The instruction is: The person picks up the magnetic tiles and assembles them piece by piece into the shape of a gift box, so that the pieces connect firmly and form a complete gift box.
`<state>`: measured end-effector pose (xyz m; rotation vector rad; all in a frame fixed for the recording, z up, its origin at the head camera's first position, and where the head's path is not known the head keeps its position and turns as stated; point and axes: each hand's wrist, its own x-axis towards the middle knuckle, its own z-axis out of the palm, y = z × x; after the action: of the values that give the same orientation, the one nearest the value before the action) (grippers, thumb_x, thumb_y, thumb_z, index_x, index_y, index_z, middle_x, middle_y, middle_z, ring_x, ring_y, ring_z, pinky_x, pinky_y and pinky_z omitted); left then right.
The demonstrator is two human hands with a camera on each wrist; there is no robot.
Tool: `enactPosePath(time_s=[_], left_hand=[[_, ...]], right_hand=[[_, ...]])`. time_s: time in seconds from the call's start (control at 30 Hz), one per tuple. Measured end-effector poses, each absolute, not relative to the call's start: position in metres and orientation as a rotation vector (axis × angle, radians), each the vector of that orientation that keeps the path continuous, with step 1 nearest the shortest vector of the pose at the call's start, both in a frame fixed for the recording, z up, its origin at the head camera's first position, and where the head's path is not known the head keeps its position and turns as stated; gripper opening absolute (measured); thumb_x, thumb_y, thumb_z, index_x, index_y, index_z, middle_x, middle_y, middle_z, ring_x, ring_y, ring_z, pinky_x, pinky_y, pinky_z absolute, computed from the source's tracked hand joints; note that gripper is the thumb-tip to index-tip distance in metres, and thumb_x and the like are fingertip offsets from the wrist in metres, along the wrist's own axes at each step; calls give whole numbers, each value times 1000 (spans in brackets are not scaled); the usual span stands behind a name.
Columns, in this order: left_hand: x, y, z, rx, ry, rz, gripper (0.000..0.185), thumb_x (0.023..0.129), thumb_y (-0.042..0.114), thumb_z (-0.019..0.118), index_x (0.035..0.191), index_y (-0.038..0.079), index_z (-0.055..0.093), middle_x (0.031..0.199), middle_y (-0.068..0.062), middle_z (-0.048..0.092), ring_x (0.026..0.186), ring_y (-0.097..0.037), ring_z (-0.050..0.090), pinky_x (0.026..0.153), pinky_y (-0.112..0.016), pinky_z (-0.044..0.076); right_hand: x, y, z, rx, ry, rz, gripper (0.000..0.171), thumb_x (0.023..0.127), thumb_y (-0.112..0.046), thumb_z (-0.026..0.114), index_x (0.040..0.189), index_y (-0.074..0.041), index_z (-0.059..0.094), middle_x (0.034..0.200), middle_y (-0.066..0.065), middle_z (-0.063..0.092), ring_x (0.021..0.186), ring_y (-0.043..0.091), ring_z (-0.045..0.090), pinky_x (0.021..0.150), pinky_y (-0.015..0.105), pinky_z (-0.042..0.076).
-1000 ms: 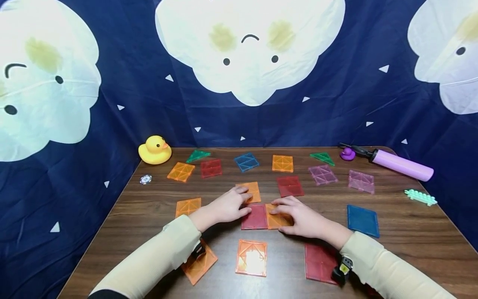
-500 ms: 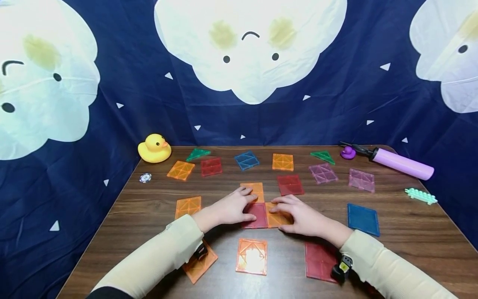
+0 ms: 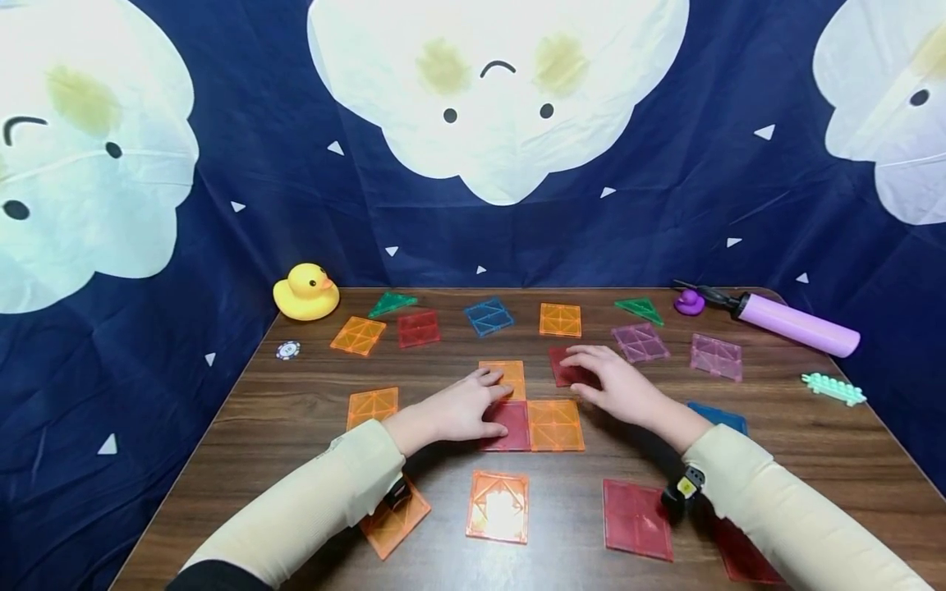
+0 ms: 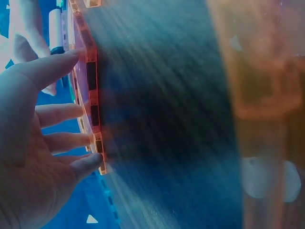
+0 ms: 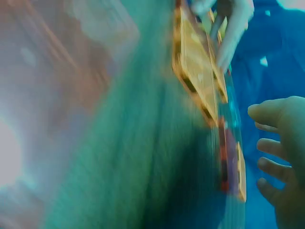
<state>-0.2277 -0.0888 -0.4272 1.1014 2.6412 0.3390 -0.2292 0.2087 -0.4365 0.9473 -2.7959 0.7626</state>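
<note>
My left hand (image 3: 461,409) lies on flat magnetic tiles at the middle of the table. Its thumb touches a red square tile (image 3: 519,431), and its other fingers reach onto an orange tile (image 3: 510,369) just behind. A second orange tile (image 3: 557,427) lies flush against the red one's right side. Farther back, my right hand (image 3: 617,384) hovers over another red tile (image 3: 559,373), partly covering it. In the right wrist view that hand's fingers (image 5: 272,147) are spread with nothing between them. The left wrist view shows the left fingertips (image 4: 85,164) at the tiles' edges.
Loose tiles surround the hands: an orange one (image 3: 498,507) and a red one (image 3: 637,519) in front, a blue one (image 3: 727,417) partly under the right forearm. A yellow duck (image 3: 306,294), a purple duck (image 3: 689,303) and a lilac pump (image 3: 798,323) stand along the back.
My right hand has left the right orange tile and moved back over the farther red tile. The left hand slid the rear orange tile slightly right, then stayed nearly still.
</note>
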Motion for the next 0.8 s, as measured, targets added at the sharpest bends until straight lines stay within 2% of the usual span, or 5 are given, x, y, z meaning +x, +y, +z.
enactPosePath(time_s=[0.27,0.8], left_hand=[[-226,-88,-427,1086,2644,343,68,95,40,72,149,4,52,160,-22,35,148,-45,27,119,-48,27],[-219,-87,-428,1137,2654,253,65,100,38,64,150,-1,48,160,-24,33,148,-43,28,119,-46,27]], right_hand=[[-247,222,-447,891,-2863,735,42,93,-13,75,132,0,63,147,28,49,137,47,43,111,62,33],[-242,213,-450,906,-2906,687,41,96,-11,70,135,0,64,146,28,49,136,48,43,110,62,34]])
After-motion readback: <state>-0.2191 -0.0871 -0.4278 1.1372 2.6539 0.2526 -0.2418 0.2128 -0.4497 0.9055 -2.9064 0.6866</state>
